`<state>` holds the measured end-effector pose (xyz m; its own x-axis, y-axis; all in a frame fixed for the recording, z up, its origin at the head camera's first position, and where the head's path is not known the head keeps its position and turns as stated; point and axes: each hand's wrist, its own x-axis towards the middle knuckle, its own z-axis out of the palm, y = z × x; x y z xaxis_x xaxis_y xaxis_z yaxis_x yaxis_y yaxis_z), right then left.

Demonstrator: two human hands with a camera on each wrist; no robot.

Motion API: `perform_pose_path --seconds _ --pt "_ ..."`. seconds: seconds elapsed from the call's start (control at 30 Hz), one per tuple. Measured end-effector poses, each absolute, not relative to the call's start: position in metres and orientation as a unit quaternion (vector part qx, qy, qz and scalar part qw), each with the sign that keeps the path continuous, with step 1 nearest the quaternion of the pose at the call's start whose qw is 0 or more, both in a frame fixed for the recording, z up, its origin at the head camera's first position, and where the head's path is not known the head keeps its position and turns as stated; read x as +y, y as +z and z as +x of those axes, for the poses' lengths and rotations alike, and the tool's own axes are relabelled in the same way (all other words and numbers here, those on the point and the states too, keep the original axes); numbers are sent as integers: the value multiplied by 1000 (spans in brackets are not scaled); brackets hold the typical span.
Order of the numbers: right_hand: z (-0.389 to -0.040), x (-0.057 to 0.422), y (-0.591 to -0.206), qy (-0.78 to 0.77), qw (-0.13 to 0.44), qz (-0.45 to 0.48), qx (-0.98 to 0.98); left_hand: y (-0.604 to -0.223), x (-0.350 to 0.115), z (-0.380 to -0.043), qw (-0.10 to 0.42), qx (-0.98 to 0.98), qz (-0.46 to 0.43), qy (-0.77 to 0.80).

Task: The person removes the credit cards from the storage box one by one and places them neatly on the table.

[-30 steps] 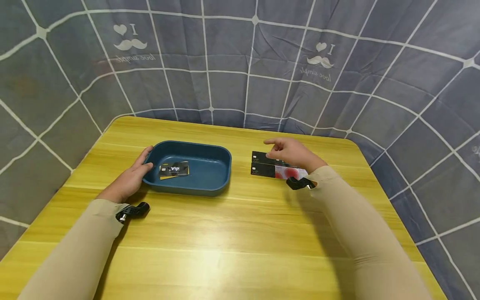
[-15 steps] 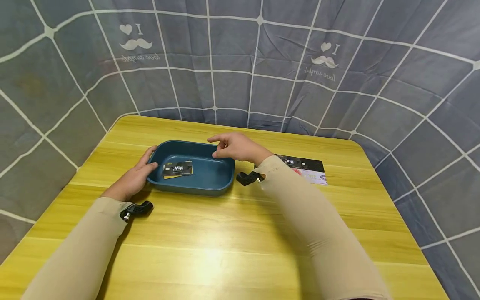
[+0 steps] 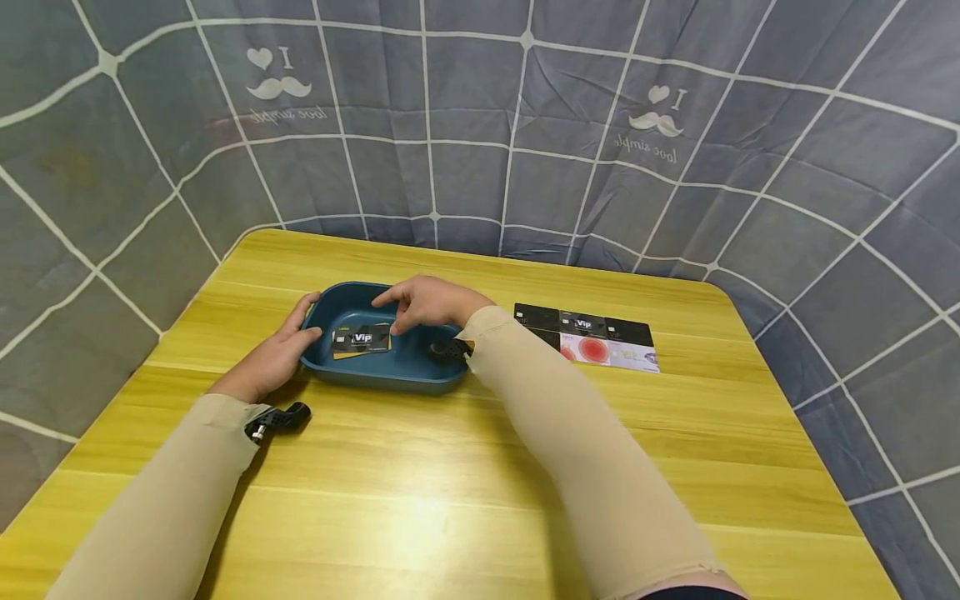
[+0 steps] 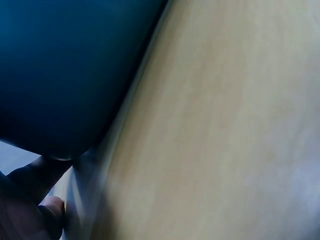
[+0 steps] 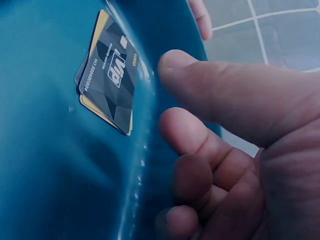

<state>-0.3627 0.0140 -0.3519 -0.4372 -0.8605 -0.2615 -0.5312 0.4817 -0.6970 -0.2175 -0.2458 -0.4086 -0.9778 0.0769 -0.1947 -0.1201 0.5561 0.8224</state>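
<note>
My left hand (image 3: 277,354) holds the left end of a dark blue rectangular tray (image 3: 382,382), thumb over the rim and fingers along the outer wall. Inside it, toward the left, lies a small stack of cards: a black "Vip" card (image 3: 363,337) on top, with gold edges (image 5: 100,30) showing beneath. My right hand (image 3: 431,302) hangs over the tray, just right of the stack. In the right wrist view its thumb (image 5: 195,80) is apart from the loosely bent fingers, and nothing shows between them.
Right of the tray, several cards lie in two rows: black ones (image 3: 582,325) behind, with a red-patterned card (image 3: 588,348) and a pale "VIP" card (image 3: 633,356) in front. A grey-blue checked curtain (image 3: 465,117) hangs behind the yellow wooden table (image 3: 420,500).
My right hand has moved left, from above the cards on the table to over the tray, uncovering the two rows. My left hand has stayed at the tray's left end.
</note>
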Motion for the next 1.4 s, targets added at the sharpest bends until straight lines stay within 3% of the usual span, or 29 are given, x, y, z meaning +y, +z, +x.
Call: perform_pose_path --seconds 0.6,1.4 --pt "-378 -12 -383 -242 367 -388 810 -407 -248 -225 112 871 -3 478" --pt "-381 -24 -390 -201 321 -388 840 -408 -256 -239 117 866 3 487"
